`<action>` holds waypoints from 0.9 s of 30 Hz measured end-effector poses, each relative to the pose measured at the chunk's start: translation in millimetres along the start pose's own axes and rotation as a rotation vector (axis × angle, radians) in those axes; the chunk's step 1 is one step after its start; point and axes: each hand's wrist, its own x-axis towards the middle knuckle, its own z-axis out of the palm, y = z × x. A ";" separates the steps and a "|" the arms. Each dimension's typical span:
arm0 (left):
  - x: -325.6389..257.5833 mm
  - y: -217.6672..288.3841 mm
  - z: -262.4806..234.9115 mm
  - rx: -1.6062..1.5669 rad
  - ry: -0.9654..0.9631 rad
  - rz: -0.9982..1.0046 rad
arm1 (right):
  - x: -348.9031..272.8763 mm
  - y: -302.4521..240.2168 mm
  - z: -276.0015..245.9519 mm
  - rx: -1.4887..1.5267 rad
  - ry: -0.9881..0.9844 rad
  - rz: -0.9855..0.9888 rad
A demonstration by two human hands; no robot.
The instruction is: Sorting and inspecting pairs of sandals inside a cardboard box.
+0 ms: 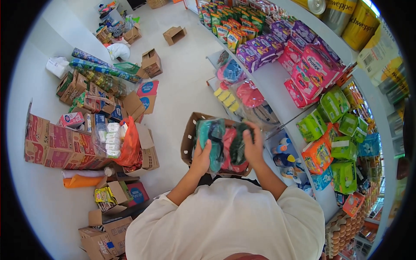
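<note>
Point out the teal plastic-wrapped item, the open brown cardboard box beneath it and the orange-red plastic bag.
Teal plastic-wrapped item (216,158): head view, lower part.
Open brown cardboard box (188,141): head view, left wall.
Orange-red plastic bag (133,146): head view, middle of its side.

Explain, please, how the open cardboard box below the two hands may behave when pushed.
The cardboard box would probably slide rather than roll, as its sides look flat. Its walls may flex under a firm push, since they look thin and the top is open.
</note>
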 end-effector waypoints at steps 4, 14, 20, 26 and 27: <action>1.0 11.9 10.7 -0.274 0.055 -0.021 | -30.6 -42.3 21.7 -0.076 -0.428 -0.333; -2.2 27.5 -12.5 -0.588 0.034 -0.123 | -27.4 44.7 8.5 -0.289 -0.188 -0.209; -3.2 28.1 -21.9 -0.055 0.024 0.020 | -15.8 102.6 -8.5 -0.190 0.171 0.161; 7.6 26.5 -9.2 -0.502 0.287 -0.081 | -28.8 -44.8 22.1 -0.248 -0.287 -0.322; 9.3 29.5 -8.1 -0.524 0.291 -0.069 | -35.3 -52.5 26.8 -0.259 -0.399 -0.397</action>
